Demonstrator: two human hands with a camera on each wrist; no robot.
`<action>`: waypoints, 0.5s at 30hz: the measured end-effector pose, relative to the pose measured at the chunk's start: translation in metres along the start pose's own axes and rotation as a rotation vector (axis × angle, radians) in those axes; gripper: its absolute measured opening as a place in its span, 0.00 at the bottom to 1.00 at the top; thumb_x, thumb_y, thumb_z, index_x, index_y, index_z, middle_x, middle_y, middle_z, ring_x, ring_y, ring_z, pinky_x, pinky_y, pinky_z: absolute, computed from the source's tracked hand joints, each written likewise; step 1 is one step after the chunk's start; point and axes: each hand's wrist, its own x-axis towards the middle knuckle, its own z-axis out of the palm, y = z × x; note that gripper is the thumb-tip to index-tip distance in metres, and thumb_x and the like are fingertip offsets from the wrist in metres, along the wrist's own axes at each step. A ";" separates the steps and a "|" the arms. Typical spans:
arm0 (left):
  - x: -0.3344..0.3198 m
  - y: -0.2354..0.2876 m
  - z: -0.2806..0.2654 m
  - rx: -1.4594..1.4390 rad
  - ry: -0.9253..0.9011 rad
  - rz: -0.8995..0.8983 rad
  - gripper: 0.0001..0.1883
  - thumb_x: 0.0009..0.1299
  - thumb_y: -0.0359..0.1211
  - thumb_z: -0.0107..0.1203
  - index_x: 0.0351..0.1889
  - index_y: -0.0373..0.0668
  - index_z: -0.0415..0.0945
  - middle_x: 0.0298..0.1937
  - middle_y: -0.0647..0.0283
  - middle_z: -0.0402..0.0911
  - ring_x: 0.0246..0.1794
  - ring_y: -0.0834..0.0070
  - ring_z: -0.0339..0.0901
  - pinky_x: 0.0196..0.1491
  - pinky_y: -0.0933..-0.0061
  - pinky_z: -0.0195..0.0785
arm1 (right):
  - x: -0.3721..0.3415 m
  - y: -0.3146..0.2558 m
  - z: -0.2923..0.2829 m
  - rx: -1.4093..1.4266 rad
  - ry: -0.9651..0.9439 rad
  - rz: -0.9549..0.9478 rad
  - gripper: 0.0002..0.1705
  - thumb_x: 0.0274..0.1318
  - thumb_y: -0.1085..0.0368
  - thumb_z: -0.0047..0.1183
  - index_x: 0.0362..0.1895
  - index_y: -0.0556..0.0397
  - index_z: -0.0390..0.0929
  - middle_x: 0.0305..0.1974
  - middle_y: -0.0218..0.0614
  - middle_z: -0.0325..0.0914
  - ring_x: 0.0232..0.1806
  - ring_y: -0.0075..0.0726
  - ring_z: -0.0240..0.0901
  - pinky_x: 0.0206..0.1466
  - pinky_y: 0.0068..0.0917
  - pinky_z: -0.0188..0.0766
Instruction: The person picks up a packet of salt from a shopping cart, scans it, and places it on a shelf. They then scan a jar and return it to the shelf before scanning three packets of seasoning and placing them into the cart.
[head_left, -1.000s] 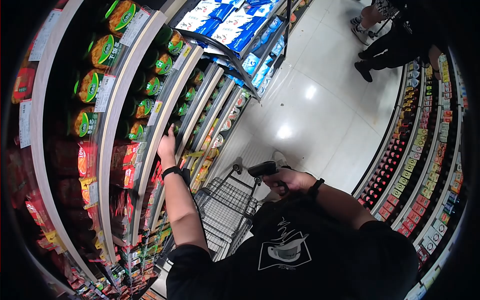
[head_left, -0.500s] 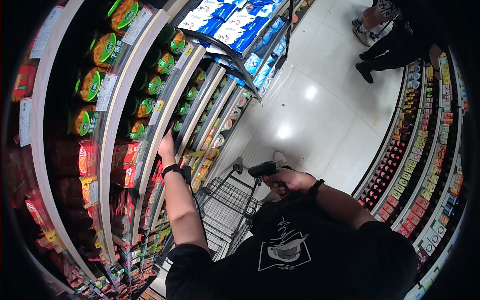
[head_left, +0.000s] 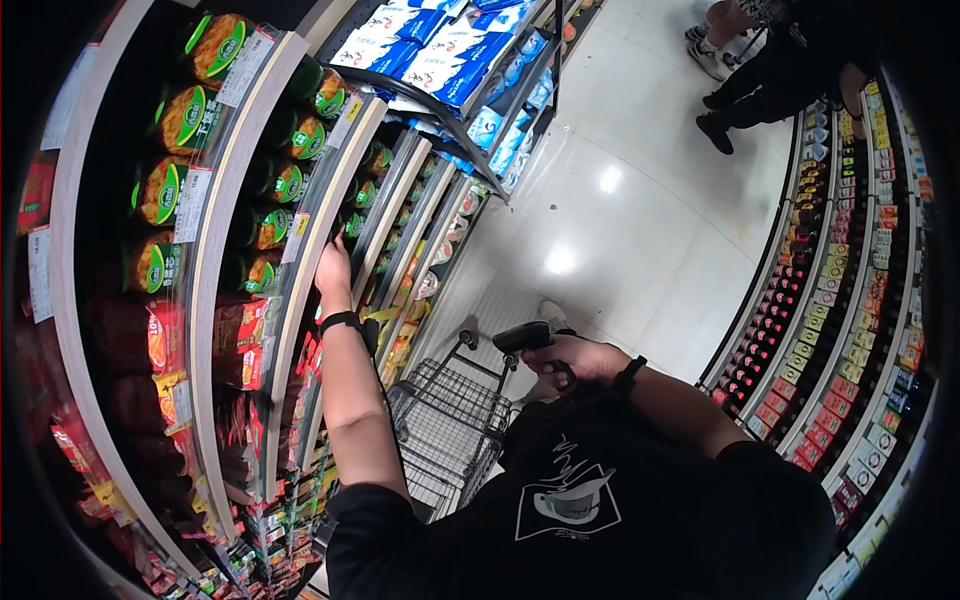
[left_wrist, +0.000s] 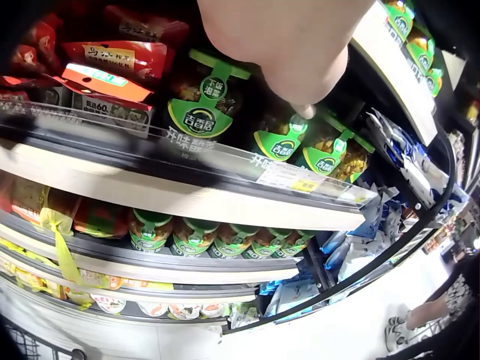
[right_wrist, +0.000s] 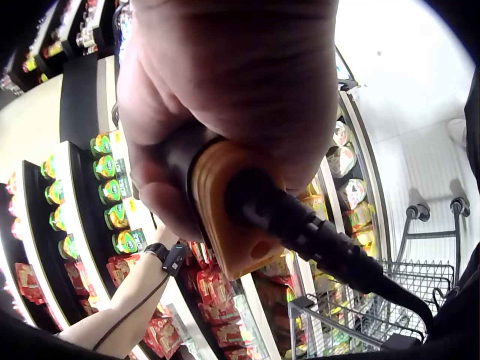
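Note:
My left hand (head_left: 333, 268) reaches over a shelf edge on the left. In the left wrist view its thumb tip lies right at the top of a green-lidded jar (left_wrist: 280, 144) with a green label; the other fingers are hidden. A matching jar (left_wrist: 201, 101) stands to one side, and another jar (left_wrist: 337, 156) to the other. Low over the aisle, my right hand (head_left: 578, 357) grips a black handheld scanner (head_left: 522, 339) by its handle. The right wrist view shows the handle's orange end (right_wrist: 232, 206) with a black cord (right_wrist: 322, 244) coming out.
Red packets (head_left: 238, 338) fill the shelves nearer to me. A wire shopping cart (head_left: 445, 425) stands close by on the floor. Blue and white packs (head_left: 440, 50) lie on a rack farther along. Two people stand beside the right-hand shelves (head_left: 830, 270).
My left hand has moved a little farther along the shelf, and its earlier raised thumb has lowered toward the jars. The head view has shifted slightly. The right hand keeps its grip on the scanner.

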 end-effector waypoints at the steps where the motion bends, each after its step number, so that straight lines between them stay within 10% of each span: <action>1: 0.002 -0.002 0.003 -0.013 0.025 0.014 0.24 0.86 0.53 0.52 0.65 0.50 0.87 0.62 0.40 0.86 0.60 0.37 0.83 0.61 0.41 0.76 | -0.001 -0.001 0.001 0.001 0.000 -0.001 0.10 0.80 0.58 0.59 0.51 0.48 0.75 0.25 0.22 0.66 0.16 0.17 0.63 0.17 0.23 0.58; 15: -0.012 0.000 -0.011 0.001 0.044 0.002 0.21 0.86 0.45 0.52 0.68 0.46 0.83 0.63 0.41 0.86 0.61 0.38 0.82 0.62 0.41 0.76 | 0.008 0.004 -0.007 0.076 -0.038 0.011 0.08 0.80 0.62 0.59 0.51 0.51 0.76 0.24 0.25 0.65 0.15 0.19 0.61 0.16 0.22 0.55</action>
